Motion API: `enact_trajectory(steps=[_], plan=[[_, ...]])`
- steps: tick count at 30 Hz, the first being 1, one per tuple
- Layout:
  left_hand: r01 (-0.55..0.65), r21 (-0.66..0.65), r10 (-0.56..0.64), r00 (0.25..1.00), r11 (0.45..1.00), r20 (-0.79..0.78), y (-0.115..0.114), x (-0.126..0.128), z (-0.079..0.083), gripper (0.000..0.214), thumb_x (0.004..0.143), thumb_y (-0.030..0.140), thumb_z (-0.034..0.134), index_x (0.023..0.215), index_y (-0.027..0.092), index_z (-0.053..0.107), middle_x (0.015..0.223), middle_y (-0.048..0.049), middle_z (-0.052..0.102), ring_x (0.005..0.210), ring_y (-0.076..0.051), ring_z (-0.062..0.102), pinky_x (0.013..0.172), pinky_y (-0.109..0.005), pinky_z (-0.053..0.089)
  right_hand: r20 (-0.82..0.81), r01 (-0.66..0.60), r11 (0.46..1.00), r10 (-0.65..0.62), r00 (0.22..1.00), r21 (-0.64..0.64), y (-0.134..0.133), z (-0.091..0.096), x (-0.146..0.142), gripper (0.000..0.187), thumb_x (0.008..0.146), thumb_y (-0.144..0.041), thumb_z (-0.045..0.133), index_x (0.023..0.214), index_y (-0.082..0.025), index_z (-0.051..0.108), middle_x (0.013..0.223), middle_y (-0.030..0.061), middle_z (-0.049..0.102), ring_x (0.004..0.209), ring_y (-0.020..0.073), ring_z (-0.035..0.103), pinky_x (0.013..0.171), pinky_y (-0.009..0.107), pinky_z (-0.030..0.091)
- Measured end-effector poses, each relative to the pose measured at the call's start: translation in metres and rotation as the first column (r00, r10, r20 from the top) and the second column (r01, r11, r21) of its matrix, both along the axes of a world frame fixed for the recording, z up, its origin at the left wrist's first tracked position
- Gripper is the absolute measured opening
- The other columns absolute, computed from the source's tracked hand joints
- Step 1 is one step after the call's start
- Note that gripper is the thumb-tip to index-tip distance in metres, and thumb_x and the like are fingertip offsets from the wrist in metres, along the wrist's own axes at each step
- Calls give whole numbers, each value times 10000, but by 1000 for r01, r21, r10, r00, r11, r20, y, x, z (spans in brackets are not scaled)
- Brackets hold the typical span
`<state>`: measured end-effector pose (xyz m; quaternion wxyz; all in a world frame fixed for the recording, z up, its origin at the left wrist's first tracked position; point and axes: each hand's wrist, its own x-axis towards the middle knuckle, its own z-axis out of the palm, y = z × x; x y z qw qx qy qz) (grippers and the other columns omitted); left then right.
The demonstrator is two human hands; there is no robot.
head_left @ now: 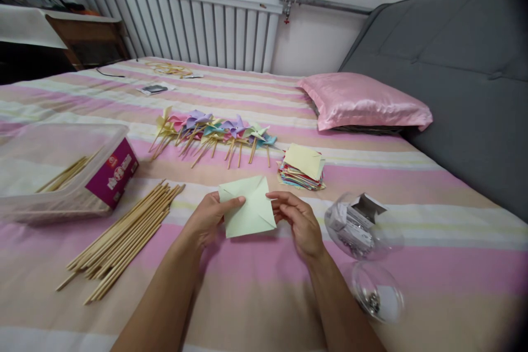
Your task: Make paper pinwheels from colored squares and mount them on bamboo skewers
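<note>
A pale green paper square (pixel 247 213) with slits cut in from its corners is held up in front of me. My left hand (pixel 211 217) pinches its left side, thumb flat on top and fingers underneath. At the right edge, the curled fingers of my right hand (pixel 299 223) grip the paper, the index fingertip lying over the edge. Just beyond, a stack of coloured paper squares (pixel 304 160) has a pale yellow one on top. Farther off lie several paper pinwheels (pixel 214 129) on wooden sticks, in yellow, pink, purple, green and blue.
Loose wooden sticks (pixel 127 236) lie at left beside a clear plastic box (pixel 111 176) with more sticks. At right are a clear round tub (pixel 350 228) holding small boxes and a clear lid (pixel 379 291) with small metal pieces. A pink pillow (pixel 363 100) lies behind.
</note>
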<state>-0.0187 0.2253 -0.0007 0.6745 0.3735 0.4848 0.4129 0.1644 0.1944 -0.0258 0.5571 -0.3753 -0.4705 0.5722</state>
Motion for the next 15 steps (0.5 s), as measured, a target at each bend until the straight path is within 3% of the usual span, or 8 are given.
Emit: enact_trajectory(steps=[5,10,15], plan=[[54,-7,-54,999,999,8,-1,-3,0,367,574,297,795,878,105,718,805,-120,729,692,-206,659,613,-259,475,187,-52,997,39,982,64,-1,1,2,223,795,-214,533,957,-228,685,798,10,654,635,112,556,592,234,439],[51,11,-50,996,999,-67,0,-7,-1,309,570,310,795,798,117,714,750,-103,726,644,-206,657,575,-260,478,375,-128,987,82,923,98,-3,2,4,226,822,-214,511,962,-222,688,889,33,680,740,144,603,670,268,457],[38,-16,-39,995,999,-93,1,-7,0,332,540,314,812,779,107,713,699,-112,719,559,-201,640,514,-264,474,485,-182,975,100,869,125,-5,5,4,205,840,-238,528,954,-201,695,794,23,680,712,140,599,638,246,433]])
